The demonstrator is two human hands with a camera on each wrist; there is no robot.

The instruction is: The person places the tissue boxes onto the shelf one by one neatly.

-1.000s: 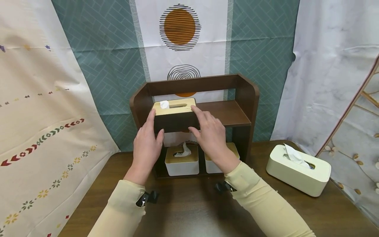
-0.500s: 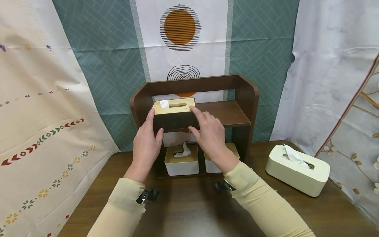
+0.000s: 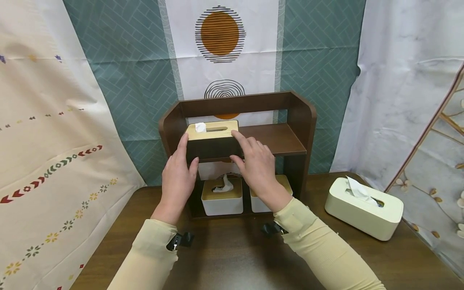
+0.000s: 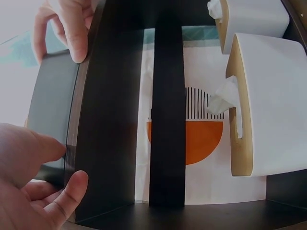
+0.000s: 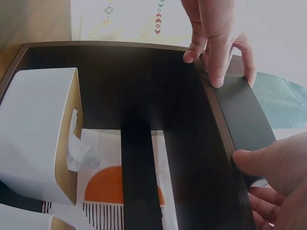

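A black tissue box (image 3: 212, 149) with a pale wood lid sits at the left of the upper shelf; a white tissue pokes from its slot. My left hand (image 3: 176, 176) grips its left end, thumb at the lower front. At the opposite end, my right hand (image 3: 259, 163) holds it with the forefinger by the lid's edge and the thumb low on the front. Both wrist views show the black front face (image 4: 53, 96) close to the shelf's front edge (image 5: 218, 122). The box's back and underside are hidden.
Two white tissue boxes with wood lids, a left one (image 3: 223, 204) and a right one (image 3: 261, 204), stand in the lower compartment of the brown shelf unit (image 3: 308, 121). A cream tissue box (image 3: 362, 217) lies at the right on the wooden table (image 3: 232, 257).
The black tissue box and both hands have shifted very slightly left. The grip looks the same, and the other boxes have stayed put.
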